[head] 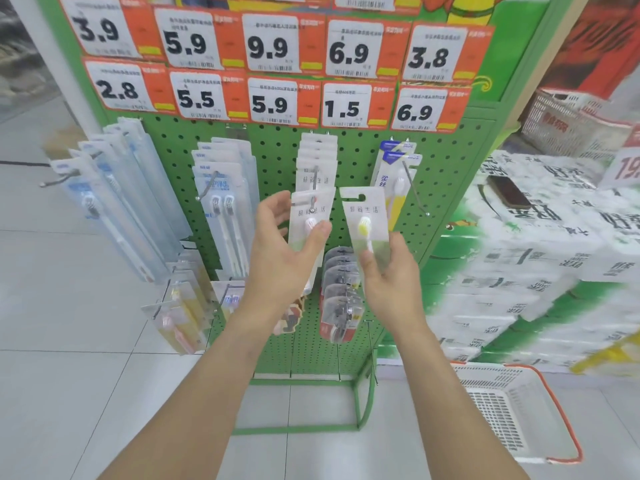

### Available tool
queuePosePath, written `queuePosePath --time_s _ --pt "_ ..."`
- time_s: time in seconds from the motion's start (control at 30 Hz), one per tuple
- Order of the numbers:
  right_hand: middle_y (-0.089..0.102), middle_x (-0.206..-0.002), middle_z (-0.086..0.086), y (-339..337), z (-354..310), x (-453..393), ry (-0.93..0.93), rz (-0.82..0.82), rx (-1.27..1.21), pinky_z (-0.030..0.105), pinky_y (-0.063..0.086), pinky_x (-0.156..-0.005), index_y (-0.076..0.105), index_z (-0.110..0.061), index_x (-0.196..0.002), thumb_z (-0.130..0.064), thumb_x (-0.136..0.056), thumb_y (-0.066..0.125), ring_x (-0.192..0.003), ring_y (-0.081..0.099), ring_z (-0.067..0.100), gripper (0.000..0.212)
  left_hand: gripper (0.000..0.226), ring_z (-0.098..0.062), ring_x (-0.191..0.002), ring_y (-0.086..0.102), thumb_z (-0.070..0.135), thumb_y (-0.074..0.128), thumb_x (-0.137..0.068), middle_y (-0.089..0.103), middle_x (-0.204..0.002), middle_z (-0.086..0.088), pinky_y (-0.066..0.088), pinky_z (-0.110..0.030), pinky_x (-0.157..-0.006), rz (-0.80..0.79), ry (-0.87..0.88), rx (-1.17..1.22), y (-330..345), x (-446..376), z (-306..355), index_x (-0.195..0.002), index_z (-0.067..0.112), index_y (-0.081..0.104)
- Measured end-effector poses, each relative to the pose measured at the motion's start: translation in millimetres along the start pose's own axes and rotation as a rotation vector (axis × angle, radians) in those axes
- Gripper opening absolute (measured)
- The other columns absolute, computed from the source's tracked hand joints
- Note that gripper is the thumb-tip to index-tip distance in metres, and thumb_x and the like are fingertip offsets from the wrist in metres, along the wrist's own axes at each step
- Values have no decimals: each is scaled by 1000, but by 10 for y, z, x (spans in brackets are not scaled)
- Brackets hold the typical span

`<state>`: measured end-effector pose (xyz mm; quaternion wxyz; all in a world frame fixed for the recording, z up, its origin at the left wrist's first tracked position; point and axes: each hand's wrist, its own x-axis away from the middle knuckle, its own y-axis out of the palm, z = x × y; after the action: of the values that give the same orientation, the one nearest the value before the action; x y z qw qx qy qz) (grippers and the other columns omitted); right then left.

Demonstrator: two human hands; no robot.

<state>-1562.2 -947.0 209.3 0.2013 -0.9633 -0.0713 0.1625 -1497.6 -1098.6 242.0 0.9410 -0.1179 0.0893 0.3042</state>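
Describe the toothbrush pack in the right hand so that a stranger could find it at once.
Start at the green pegboard rack under the orange price tags. In front of it the right hand holds a toothbrush pack. Its bristles are yellow; the left hand holds a pink-bristled pack.

Both bare forearms reach forward and upward, side by side. Left hand [280, 258] pinches the pink toothbrush pack [308, 211] between thumb and fingers [273, 209]. Right hand [393, 278] pinches the yellow toothbrush pack [363, 213], thumb in front.
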Motion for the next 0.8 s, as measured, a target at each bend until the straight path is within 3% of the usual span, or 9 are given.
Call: queuePosePath --time_s 0.07,0.17,0.2,0.3,0.43,0.5,0.6,0.73,0.8 --pt "70 -104 -4 55 -47 -92 5 -19 17 38 55 -80 55 -18 -118 -21 -102 57 -93 67 18 17 54 4 -118 55 39 74 -89 55 -127 20 46 -19 -99 3 -20 52 31 -71 62 -133 29 44" --pt "67 -97 3 123 -120 -178 -22 -8 92 43 54 -76 52 -14 -110 -21 -102 56 -87 64 23 11 33 3 -107 62 34 70 -93 65 -116 17 49 -18 -92 5 -8 91 49 -146 107 -120 28 52" --pt "66 -95 5 136 -134 -203 -27 -11 100 41 54 -75 52 -12 -109 -22 -102 56 -84 64 22 13 27 3 -103 64 31 69 -94 68 -112 15 50 -17 -89 3 -1 99 42 -164 112 -117 27 55" --pt "59 -78 0 150 -213 -260 -32 -65 58 17 44 -54 50 -17 -97 -19 -103 55 -63 56 -1 8 18 -2 -101 69 24 69 -95 74 -108 9 52 -18 -86 -28 5 149 -6 -225 97 -111 23 61" --pt "47 -71 -2 132 -307 -312 -64 -130 89 13 36 -48 35 -30 -81 -16 -104 54 -52 46 -5 33 18 -11 -102 71 20 69 -95 76 -108 4 56 -31 -90 -82 1 192 -75 -284 66 -111 20 62" --pt "51 -73 -3 106 -316 -337 -80 -151 75 11 37 -48 39 -29 -85 -14 -103 54 -57 53 -8 28 19 -11 -101 72 19 70 -95 76 -107 3 56 -29 -87 -95 -3 198 -83 -296 63 -112 18 62" --pt "62 -86 0 110 -295 -380 -125 -203 92 15 41 -54 50 -20 -101 -17 -103 55 -75 57 7 6 24 -11 -102 71 17 71 -93 75 -109 2 57 -29 -88 -92 -12 214 -93 -306 62 -114 14 61" --pt "63 -89 3 171 -293 -403 -161 -294 103 24 46 -72 52 -22 -106 -17 -102 55 -79 55 17 7 32 -9 -105 68 28 76 -89 70 -113 7 57 -33 -92 -47 -13 163 -101 -301 30 -115 21 58" --pt "59 -84 -1 200 -276 -414 -160 -348 144 26 45 -69 50 -23 -104 -13 -101 53 -74 52 15 11 43 -7 -112 64 31 78 -87 65 -121 8 54 -32 -98 -26 -18 144 -96 -292 17 -121 22 54"
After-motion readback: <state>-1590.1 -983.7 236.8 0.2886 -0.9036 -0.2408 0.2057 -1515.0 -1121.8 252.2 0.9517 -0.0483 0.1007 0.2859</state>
